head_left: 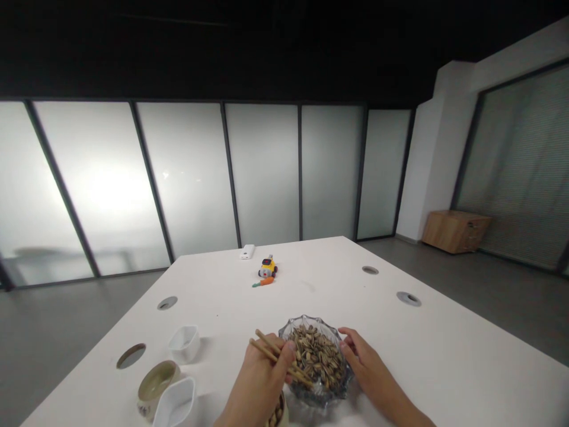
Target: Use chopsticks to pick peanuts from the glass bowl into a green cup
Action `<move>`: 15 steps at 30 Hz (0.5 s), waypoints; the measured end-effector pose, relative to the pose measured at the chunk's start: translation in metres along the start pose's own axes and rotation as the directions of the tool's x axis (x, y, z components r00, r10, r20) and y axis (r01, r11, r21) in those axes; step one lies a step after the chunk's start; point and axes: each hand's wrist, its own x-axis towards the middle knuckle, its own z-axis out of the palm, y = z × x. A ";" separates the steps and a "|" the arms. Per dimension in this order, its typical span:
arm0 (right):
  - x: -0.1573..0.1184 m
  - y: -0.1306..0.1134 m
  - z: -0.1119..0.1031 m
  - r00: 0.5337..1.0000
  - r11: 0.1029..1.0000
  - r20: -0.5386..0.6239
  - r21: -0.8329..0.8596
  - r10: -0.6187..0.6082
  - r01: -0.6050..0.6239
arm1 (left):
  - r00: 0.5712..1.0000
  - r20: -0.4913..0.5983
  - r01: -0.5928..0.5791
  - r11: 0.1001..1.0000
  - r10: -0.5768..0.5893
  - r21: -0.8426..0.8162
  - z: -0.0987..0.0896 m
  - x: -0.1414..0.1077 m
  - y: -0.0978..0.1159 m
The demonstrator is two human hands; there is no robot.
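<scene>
My left hand is closed around a pair of wooden chopsticks. Their lower tips reach into sunflower seeds that fill a clear glass bowl with a scalloped rim. Whether a seed is pinched between the tips cannot be made out. On the bowl's right side, my right hand grips the rim with thumb and fingers. Partly hidden beneath my left wrist is a small bowl with brownish seeds or nuts inside.
At the left stand a white cup, a beige ceramic bowl and another white cup. Farther back lie a yellow toy car, a toy carrot and a white device. Several round holes pierce the white table.
</scene>
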 end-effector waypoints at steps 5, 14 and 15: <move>-0.001 0.000 0.001 1.000 1.000 0.006 -0.007 0.000 0.000 | 1.000 0.014 -0.023 0.998 0.022 0.062 -0.003 0.001 -0.003; 0.001 0.003 0.002 1.000 1.000 0.023 -0.007 0.014 -0.014 | 0.999 0.011 -0.039 0.990 0.038 0.138 -0.003 -0.003 -0.003; 0.001 0.003 0.002 0.999 1.000 0.031 -0.008 0.013 -0.013 | 0.999 0.012 -0.039 0.990 0.037 0.132 -0.003 -0.002 -0.003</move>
